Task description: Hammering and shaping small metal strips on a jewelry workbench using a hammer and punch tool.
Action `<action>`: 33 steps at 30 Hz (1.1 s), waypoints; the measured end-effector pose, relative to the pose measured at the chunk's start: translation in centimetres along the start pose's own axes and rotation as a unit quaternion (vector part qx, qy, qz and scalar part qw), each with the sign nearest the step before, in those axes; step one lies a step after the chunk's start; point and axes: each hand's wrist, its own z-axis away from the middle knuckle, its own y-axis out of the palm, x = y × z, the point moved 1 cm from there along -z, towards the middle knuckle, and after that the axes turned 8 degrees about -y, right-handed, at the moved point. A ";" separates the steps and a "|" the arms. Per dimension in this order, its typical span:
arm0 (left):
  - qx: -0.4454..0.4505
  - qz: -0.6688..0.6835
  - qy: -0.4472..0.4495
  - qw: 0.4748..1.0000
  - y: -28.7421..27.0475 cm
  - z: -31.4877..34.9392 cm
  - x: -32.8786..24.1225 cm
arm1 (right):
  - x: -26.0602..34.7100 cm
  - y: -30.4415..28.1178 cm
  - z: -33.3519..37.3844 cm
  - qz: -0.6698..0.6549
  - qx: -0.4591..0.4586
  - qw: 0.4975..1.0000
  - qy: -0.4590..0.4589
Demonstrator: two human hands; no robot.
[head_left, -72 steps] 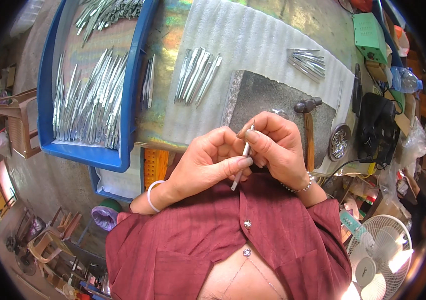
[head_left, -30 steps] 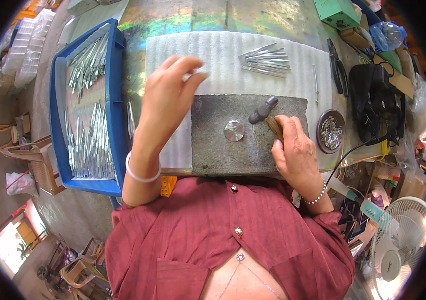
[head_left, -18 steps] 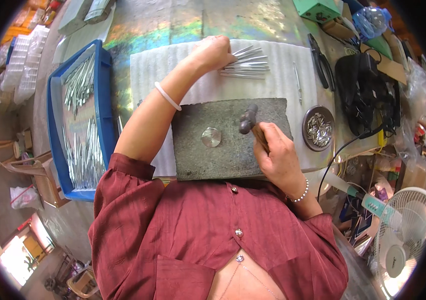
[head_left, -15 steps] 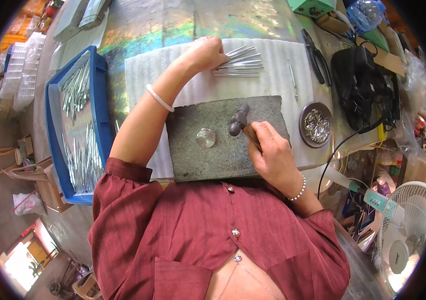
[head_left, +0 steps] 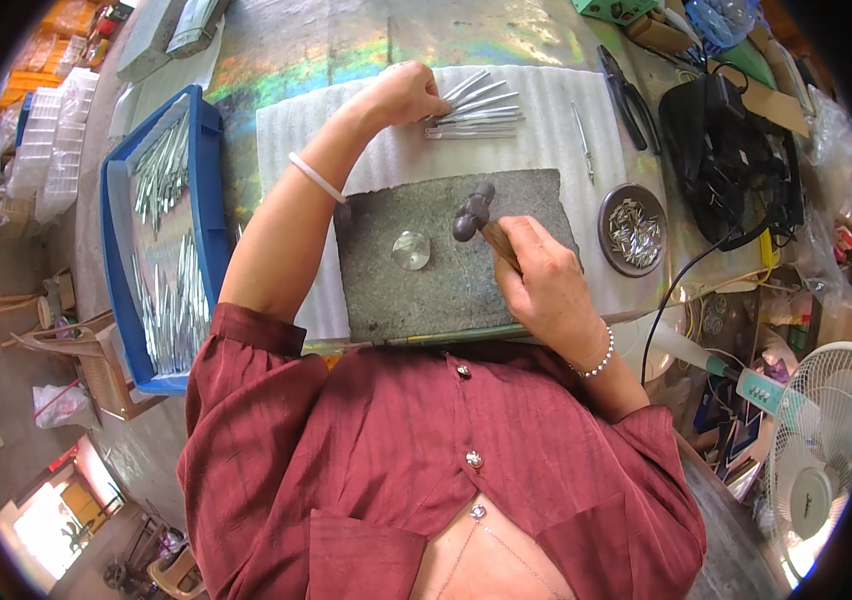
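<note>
Left hand [head_left: 408,93] reaches to 12 o'clock, fingers pinched on the fanned metal strips [head_left: 474,108] on the foam sheet [head_left: 366,140]. Right hand [head_left: 543,283] has its grip clamped on the hammer [head_left: 476,213], head parked on the stone slab [head_left: 416,290] beside the steel disc [head_left: 411,250], ready to hand.

head-worn fisheye, looking steeply down, close over workbench [head_left: 346,60]

On the grey stone slab [head_left: 416,290], bare surface lies around the small round metal disc [head_left: 411,250]. The dark-headed hammer [head_left: 473,213] blocks its right; the round metal dish of small pieces [head_left: 633,214] sits beyond.
</note>
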 end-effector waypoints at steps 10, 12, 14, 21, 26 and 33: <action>-0.296 0.272 0.010 0.915 -7.2 12.6 -0.9 | 0.6 -0.7 0.2 -0.025 0.005 1.000 0.005; -0.331 0.293 -0.021 0.897 -7.9 16.5 -1.4 | 0.6 -1.5 0.5 -0.052 0.001 0.999 0.006; -0.344 0.306 -0.042 0.887 -7.6 19.7 -1.3 | 0.3 -2.4 1.2 -0.176 -0.029 0.973 0.147; -0.251 0.381 -0.091 0.885 -3.5 25.3 -2.8 | -5.9 -7.0 3.6 0.026 -0.235 0.949 0.207; -0.210 0.277 -0.059 0.936 -1.9 25.3 -3.8 | -9.4 -9.0 5.9 0.096 -0.204 0.930 0.290; -0.184 0.206 -0.027 0.961 -0.7 24.3 -4.9 | -10.4 -8.9 5.2 0.240 -0.104 0.919 0.294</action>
